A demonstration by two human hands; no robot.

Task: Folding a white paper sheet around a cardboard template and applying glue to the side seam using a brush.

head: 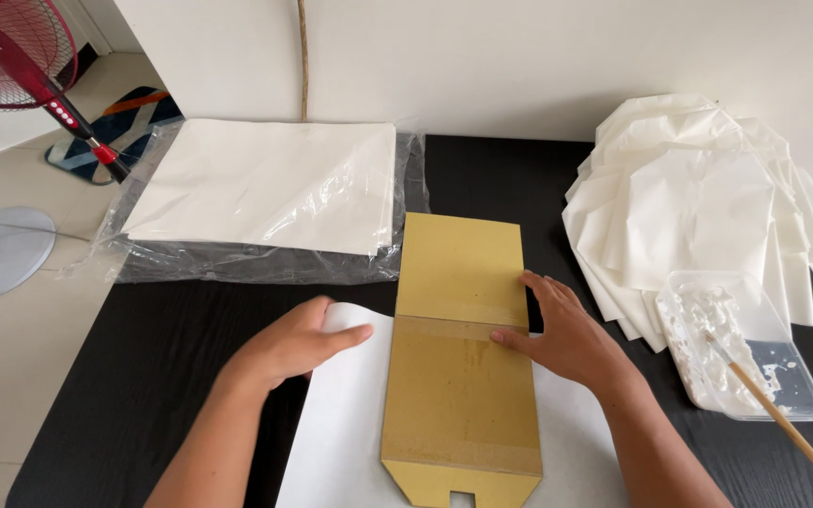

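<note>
The cardboard template (460, 362) lies flat in front of you on a white paper sheet (336, 442), its long axis running straight away from you, notched end nearest your body and far end pointing at the wall. Take that board as your landmark.

Your right hand (566, 329) sits on the board's right edge, about midway along it, at the taped seam; the fingers are together and pressed flat on the board, gripping nothing. Your left hand (294, 343) is just off the board's left edge, curled over the paper's lifted far corner, thumb and fingers closed on that fold. Both hands are level with the seam, one on each side, so neither is clearly nearer; the right one touches the board, the left touches only paper.

Beyond the board's far end, to the left, lies a stack of white sheets in clear plastic wrap (265, 193). To the board's right sit a heap of folded white paper pieces (698, 202), then a clear tray of white paste (736, 343) with a brush (783, 419) resting in it. All of this rests on the black tabletop (171, 329).
</note>
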